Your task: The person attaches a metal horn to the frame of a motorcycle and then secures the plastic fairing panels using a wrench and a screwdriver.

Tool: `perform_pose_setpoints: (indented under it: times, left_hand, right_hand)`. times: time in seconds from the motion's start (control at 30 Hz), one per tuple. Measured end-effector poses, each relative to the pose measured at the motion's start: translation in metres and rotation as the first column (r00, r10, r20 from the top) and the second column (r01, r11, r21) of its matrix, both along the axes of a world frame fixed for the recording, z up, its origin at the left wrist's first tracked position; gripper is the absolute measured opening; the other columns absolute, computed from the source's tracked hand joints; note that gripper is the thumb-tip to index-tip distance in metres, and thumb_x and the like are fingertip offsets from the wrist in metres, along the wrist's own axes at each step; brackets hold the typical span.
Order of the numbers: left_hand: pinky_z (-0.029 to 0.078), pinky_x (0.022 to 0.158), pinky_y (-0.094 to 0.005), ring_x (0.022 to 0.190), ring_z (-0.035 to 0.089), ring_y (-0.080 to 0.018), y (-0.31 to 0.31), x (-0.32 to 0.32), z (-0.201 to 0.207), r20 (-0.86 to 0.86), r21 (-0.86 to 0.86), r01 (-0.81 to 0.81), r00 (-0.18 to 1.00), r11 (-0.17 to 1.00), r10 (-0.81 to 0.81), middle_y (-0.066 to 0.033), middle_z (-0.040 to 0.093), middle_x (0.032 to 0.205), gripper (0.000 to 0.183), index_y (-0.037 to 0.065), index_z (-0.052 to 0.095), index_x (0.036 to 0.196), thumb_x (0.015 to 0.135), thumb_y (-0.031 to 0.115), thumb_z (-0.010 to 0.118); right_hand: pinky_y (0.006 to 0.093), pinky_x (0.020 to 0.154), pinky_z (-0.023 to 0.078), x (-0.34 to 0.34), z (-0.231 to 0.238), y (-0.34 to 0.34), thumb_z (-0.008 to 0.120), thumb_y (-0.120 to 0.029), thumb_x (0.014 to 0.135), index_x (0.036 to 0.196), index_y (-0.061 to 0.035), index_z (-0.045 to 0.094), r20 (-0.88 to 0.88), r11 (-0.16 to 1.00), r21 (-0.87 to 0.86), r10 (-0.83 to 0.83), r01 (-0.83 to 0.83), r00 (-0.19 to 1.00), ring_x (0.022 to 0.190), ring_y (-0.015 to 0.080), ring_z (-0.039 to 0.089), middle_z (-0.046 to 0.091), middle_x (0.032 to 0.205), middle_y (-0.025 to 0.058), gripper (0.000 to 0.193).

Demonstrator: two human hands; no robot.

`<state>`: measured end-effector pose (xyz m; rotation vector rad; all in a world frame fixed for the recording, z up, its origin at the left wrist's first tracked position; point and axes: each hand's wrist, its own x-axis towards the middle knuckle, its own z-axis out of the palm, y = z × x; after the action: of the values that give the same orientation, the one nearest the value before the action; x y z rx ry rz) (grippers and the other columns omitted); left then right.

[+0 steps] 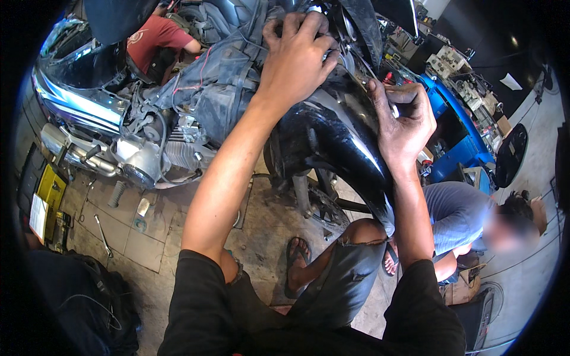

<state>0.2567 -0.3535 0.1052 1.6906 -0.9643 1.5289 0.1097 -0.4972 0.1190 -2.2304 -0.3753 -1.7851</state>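
Note:
A stripped motorcycle fills the upper half, with a glossy black rear fender (332,136) curving down the middle. My left hand (297,56) reaches over the frame and its fingers curl around parts near the top of the fender; what it grips is hidden. My right hand (404,118) presses against the fender's right edge, fingers closed on a small tool or fastener with a pale tip. The engine (148,154) and chrome exhaust (71,148) lie to the left. Both my forearms come up from black sleeves.
A person in a grey shirt (457,213) crouches at the right beside a blue tool cart (457,124). Another person in a red shirt (157,38) works at the top. Loose parts and tools (124,204) lie on the tiled floor at left, near a yellow box (50,193).

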Motion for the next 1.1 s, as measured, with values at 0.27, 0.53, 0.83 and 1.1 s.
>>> perform_pose_setpoints:
  times: [0.27, 0.53, 0.83, 1.1]
  left_hand:
    - [0.03, 0.099, -0.0537, 0.115, 0.048, -0.0308, 0.0, -0.001, -0.001, -0.009, 0.016, -0.007, 1.0, 1.0, 0.007, -0.0026, 0.057, 0.116, 0.019, 0.014, 0.075, 0.089, 0.078, 0.029, 0.077]
    - [0.028, 0.1, -0.0576, 0.118, 0.047, -0.0305, 0.003, 0.0, 0.001, -0.021, 0.001, 0.02, 1.0, 1.0, -0.02, -0.0032, 0.057, 0.118, 0.021, 0.011, 0.076, 0.09, 0.076, 0.027, 0.078]
    - [0.029, 0.1, -0.06, 0.12, 0.046, -0.03, -0.001, -0.005, 0.003, -0.008, 0.026, -0.025, 1.0, 0.999, 0.025, -0.004, 0.057, 0.12, 0.021, 0.011, 0.076, 0.092, 0.078, 0.028, 0.076]
    - [0.03, 0.097, -0.059, 0.117, 0.047, -0.0348, 0.002, -0.002, 0.002, 0.005, 0.033, -0.037, 0.999, 0.999, 0.037, -0.0062, 0.056, 0.112, 0.022, 0.015, 0.076, 0.094, 0.077, 0.03, 0.078]
  right_hand:
    - [0.0318, 0.067, 0.05, -0.009, 0.001, 0.003, 0.082, -0.003, 0.077, 0.07, -0.0009, 0.055, -0.225, 1.0, 0.017, 0.017, -0.014, 0.974, 0.071, 0.0222, 0.064, 0.064, 0.078, 0.0113, 0.028]
    - [0.0375, 0.056, 0.05, 0.003, 0.046, 0.051, 0.08, -0.013, 0.075, 0.068, -0.0027, 0.057, -0.13, 0.999, 0.028, -0.03, 0.034, 0.991, 0.054, 0.0267, 0.061, 0.059, 0.061, 0.0111, 0.026]
    - [0.0323, 0.054, 0.046, 0.015, 0.031, 0.028, 0.083, -0.004, 0.076, 0.073, -0.0036, 0.051, 0.256, 0.989, -0.145, 0.007, 0.031, 0.967, 0.056, 0.0203, 0.051, 0.052, 0.067, 0.0068, 0.031]
    - [0.0263, 0.061, 0.051, 0.004, -0.002, -0.005, 0.081, -0.012, 0.086, 0.076, -0.0016, 0.051, -0.14, 0.912, 0.357, 0.268, -0.204, 0.953, 0.066, 0.0074, 0.058, 0.062, 0.072, 0.0064, 0.033]
